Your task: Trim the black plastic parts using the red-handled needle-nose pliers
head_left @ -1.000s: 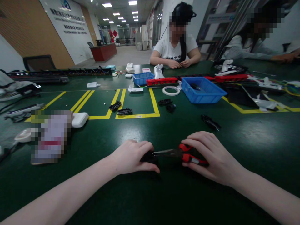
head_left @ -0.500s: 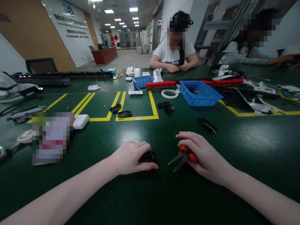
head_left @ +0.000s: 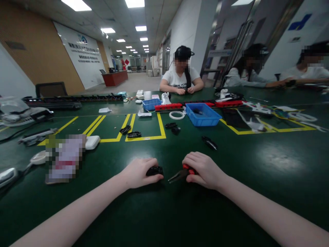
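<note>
At nine o'clock from the pliers (head_left: 181, 174), the left hand (head_left: 140, 173) pinches a black part (head_left: 155, 170). The right hand (head_left: 204, 170) grips the pliers, tips near the part, not touching. Best to hold the part still and mind the left thumb (head_left: 156, 178), close by. From the hands, a blue bin (head_left: 204, 121) sits at one o'clock, a loose bit (head_left: 209, 143) at two.

The pliers (head_left: 179, 176) are dull metal with smooth plastic grips (head_left: 190, 170), the table (head_left: 164, 216) smooth and glossy, the large bin (head_left: 207, 121) plastic, the held part (head_left: 155, 170) seemingly black plastic.
</note>
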Action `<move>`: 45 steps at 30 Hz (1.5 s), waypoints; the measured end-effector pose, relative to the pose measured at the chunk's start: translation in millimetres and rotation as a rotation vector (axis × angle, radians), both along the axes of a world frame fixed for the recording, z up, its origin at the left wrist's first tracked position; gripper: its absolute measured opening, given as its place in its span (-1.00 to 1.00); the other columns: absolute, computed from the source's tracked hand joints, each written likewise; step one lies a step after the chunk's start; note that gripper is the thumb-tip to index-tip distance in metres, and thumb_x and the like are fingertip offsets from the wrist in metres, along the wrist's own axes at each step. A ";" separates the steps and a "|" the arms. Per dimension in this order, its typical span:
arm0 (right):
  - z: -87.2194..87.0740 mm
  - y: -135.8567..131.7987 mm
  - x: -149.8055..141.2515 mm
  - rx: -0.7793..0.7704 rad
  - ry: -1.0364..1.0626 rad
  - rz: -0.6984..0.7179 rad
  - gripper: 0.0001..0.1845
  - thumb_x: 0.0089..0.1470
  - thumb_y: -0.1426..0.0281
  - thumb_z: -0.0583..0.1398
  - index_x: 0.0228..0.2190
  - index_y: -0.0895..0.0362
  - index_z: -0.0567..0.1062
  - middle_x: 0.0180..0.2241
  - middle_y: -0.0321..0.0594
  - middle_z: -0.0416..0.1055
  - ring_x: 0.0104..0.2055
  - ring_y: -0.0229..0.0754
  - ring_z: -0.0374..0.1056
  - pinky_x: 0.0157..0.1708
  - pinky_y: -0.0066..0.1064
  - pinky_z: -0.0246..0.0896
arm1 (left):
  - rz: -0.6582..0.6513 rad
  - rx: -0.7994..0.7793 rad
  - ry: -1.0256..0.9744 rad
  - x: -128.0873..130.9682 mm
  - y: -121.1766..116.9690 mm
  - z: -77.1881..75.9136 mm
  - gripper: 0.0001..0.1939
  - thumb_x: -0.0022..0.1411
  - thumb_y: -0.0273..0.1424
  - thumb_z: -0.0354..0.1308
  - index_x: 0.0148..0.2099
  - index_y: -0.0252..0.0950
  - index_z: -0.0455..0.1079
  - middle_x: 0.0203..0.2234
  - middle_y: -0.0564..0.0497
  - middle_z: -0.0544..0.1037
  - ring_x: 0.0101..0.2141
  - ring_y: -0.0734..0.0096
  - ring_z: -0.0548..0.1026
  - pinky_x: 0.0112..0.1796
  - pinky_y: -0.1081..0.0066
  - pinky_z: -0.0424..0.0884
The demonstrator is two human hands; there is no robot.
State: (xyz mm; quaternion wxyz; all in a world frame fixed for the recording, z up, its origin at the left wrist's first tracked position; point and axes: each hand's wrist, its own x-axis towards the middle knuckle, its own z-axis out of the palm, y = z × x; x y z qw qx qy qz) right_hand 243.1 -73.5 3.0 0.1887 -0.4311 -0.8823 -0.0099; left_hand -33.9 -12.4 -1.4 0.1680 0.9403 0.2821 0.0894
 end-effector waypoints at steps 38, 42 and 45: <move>-7.6 43.3 -16.5 0.204 0.138 -0.105 -0.58 0.36 0.33 -0.13 -0.41 0.13 0.42 -0.42 -0.17 0.42 -0.42 -0.21 0.27 -0.35 -0.32 0.09 | 0.194 0.007 -0.144 20.4 -7.8 -2.5 -0.64 0.27 -0.03 0.14 -0.28 -0.25 0.33 -0.42 0.06 0.48 -0.44 0.37 0.40 -0.45 0.45 0.12; -8.0 43.5 -13.6 0.221 0.156 -0.091 -0.61 0.34 0.35 -0.09 -0.40 0.14 0.42 -0.41 -0.16 0.43 -0.43 -0.21 0.27 -0.37 -0.33 0.10 | 0.178 0.074 -0.221 18.2 -9.4 -2.6 -0.66 0.26 -0.06 0.17 -0.28 -0.25 0.39 -0.45 0.07 0.49 -0.44 0.38 0.42 -0.44 0.45 0.14; -7.8 42.9 -12.2 0.235 0.169 -0.086 -0.65 0.33 0.37 -0.07 -0.40 0.14 0.43 -0.40 -0.16 0.45 -0.42 -0.21 0.29 -0.36 -0.33 0.13 | 0.156 0.101 -0.278 16.7 -10.5 -3.7 -0.69 0.27 -0.10 0.18 -0.31 -0.26 0.41 -0.48 0.07 0.50 -0.46 0.41 0.43 -0.43 0.45 0.17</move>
